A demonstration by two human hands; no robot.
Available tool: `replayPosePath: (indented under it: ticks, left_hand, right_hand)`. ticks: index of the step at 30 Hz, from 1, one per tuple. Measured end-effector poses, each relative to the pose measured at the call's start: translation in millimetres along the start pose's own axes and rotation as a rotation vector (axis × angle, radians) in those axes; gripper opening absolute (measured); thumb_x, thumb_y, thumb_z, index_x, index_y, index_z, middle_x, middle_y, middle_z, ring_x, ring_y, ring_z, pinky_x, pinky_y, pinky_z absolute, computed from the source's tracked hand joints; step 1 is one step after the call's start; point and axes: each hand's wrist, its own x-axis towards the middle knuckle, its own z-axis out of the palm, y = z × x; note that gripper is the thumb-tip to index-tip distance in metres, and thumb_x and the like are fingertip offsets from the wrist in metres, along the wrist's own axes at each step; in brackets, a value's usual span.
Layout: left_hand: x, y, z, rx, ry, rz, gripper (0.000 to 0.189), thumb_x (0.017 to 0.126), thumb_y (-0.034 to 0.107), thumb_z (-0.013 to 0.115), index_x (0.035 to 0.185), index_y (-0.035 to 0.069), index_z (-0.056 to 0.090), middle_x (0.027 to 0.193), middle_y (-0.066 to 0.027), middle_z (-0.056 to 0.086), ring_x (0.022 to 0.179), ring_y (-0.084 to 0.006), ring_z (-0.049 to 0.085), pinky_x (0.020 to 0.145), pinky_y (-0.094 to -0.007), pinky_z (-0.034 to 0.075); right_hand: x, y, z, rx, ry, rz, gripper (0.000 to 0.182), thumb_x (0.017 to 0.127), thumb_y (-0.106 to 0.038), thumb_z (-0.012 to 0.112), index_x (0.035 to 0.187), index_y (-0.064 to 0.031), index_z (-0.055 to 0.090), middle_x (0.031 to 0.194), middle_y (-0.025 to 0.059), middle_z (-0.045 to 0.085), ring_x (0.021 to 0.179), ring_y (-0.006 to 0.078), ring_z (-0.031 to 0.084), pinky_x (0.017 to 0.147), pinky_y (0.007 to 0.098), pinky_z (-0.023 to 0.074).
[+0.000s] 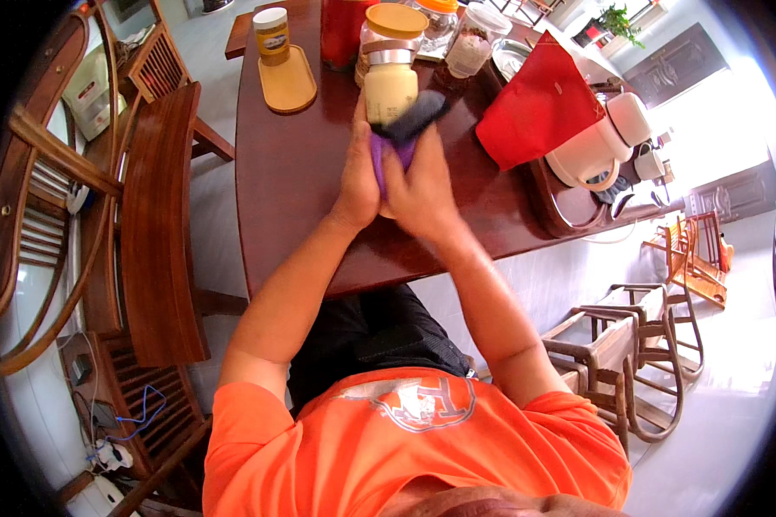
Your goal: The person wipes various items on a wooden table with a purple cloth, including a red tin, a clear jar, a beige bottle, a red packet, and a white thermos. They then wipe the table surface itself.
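Both my hands are close together above the table, around the lower part of a cream bottle (391, 90) with a metal collar. My left hand (360, 178) grips the bottle from its left side. In my right hand (423, 187) is a purple cloth (383, 158), pressed against the bottle between the two palms. A dark, blurred piece (417, 117), perhaps another part of the cloth, sticks out above my right fingers and crosses the bottle. Much of the bottle's lower end is hidden by my hands.
Beyond the bottle stand a jar with a tan lid (398, 19) and a red canister (343, 39). A yellow-labelled jar (273, 35) stands by a wooden tray (289, 81). Right lie a red bag (537, 103) and a white kettle (588, 152). A wooden bench (158, 226) is left.
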Motion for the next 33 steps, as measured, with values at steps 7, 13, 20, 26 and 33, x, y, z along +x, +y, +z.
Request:
replayPosePath:
  ticks: [7,13,20,26,33]
  left_hand:
    - [6,19,6,-0.21,-0.046,-0.031,0.078,0.111,0.059,0.028,0.166,0.006,0.019,0.159,-0.0081,0.042,0.143,-0.02,0.043,0.122,-0.0369,0.03]
    - [-5,3,9,-0.096,-0.123,-0.087,0.077,0.112,0.056,0.032,0.166,0.003,0.02,0.16,-0.0109,0.04,0.147,-0.0216,0.039,0.124,-0.0368,0.026]
    - [-7,1,1,0.19,-0.115,0.045,0.078,0.111,0.047,0.041,0.163,-0.007,0.018,0.163,-0.0148,0.035,0.151,-0.0218,0.031,0.124,-0.0357,0.022]
    - [-2,8,-2,0.018,0.055,0.028,0.067,0.112,0.04,0.044,0.16,-0.002,0.025,0.155,-0.014,0.042,0.142,-0.0204,0.041,0.121,-0.0345,0.029]
    - [6,21,-13,0.084,0.123,0.141,0.053,0.108,0.023,0.056,0.151,0.0,0.037,0.135,-0.0104,0.056,0.118,-0.0174,0.055,0.106,-0.0337,0.044]
  right_hand:
    - [-48,-5,0,-0.243,-0.036,-0.123,0.066,0.093,-0.014,0.065,0.147,0.0095,0.036,0.145,0.0378,0.043,0.127,0.0603,0.045,0.11,0.0573,0.0393]
    - [6,-13,-15,-0.125,0.116,0.054,0.053,0.095,-0.018,0.064,0.138,0.0047,0.045,0.121,0.0355,0.061,0.114,0.055,0.059,0.097,0.0526,0.049]
    - [56,7,-20,0.428,0.089,0.432,0.037,0.102,-0.03,0.06,0.117,0.0027,0.066,0.104,0.0093,0.071,0.093,0.0166,0.064,0.085,0.0348,0.0523]
    - [26,22,-5,0.525,-0.122,0.478,0.055,0.111,-0.041,0.039,0.12,0.0063,0.065,0.11,0.0122,0.071,0.1,0.017,0.062,0.091,0.0343,0.0501]
    - [-38,44,23,0.659,0.06,0.843,0.059,0.111,-0.045,0.039,0.111,0.0084,0.066,0.104,0.0122,0.071,0.096,0.018,0.061,0.089,0.036,0.0506]
